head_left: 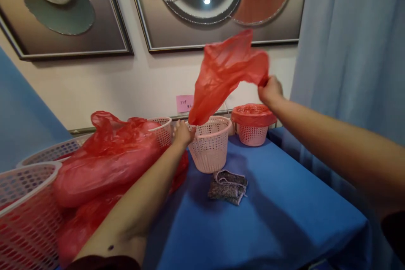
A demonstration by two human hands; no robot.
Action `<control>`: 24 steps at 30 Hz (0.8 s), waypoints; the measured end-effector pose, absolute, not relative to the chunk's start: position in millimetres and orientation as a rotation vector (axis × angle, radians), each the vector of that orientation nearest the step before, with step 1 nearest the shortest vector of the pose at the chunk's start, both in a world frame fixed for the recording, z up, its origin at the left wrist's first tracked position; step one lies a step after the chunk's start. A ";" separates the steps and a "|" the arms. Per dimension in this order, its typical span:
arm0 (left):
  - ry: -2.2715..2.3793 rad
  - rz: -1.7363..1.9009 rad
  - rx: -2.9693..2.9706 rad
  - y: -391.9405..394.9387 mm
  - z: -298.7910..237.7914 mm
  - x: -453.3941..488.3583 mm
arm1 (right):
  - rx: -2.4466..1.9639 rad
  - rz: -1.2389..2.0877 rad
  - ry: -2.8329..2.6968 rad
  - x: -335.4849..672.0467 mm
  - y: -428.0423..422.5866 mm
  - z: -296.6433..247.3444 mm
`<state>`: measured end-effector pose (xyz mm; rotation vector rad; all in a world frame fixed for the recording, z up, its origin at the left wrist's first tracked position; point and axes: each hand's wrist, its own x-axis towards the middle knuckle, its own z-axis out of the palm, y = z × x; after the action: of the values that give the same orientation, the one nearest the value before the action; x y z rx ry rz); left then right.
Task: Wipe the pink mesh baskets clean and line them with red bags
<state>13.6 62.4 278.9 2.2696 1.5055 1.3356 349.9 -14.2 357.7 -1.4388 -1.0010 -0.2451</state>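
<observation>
A red plastic bag billows in the air above a pink perforated basket on the blue-covered table. My right hand is closed on the bag's upper right end. Lower down, my left hand pinches the bag's other end beside the basket's left rim; whether it also touches the rim I cannot tell. In front of the basket lies a folded dark grey cloth with light edging.
At the back right stands a pink basket with a red bag over its rim. Filled red bags pile up on the left, among more baskets. A pink note is on the wall; a blue curtain hangs right.
</observation>
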 end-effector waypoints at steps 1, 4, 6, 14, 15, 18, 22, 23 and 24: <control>1.525 1.273 2.340 61.0 269.9 11.9 | -1.543 -0.211 -1.038 338.9 -12.3 343.4; 1.441 1.121 2.543 52.9 245.2 1.1 | -1.576 -0.167 -1.306 308.1 -7.9 309.0; 1.375 1.047 2.652 48.9 235.1 -8.1 | -1.511 -0.162 -1.470 291.4 -4.5 294.0; 1.274 1.123 2.769 55.6 239.1 -24.3 | -1.409 -0.300 -1.873 251.7 1.3 281.6; 1.251 1.139 2.778 55.5 239.4 -22.3 | -1.397 -0.303 -1.910 247.8 -0.9 281.7; 1.134 1.153 2.818 47.0 233.8 -12.2 | -1.411 -0.285 -2.031 237.1 -9.2 276.5; 1.001 1.311 2.827 10.3 203.7 1.2 | -1.459 -0.249 -2.110 229.9 -18.2 255.8; 0.913 1.373 2.833 -1.9 191.3 3.5 | -1.462 -0.238 -2.119 229.7 -19.4 249.7; 0.771 1.321 2.870 -14.1 177.3 5.5 | -1.455 -0.226 -2.134 230.1 -20.1 243.9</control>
<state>5.5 -14.1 177.3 2.8695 0.7714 1.3213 230.1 -20.1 243.9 -1.4552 -2.1340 -0.2258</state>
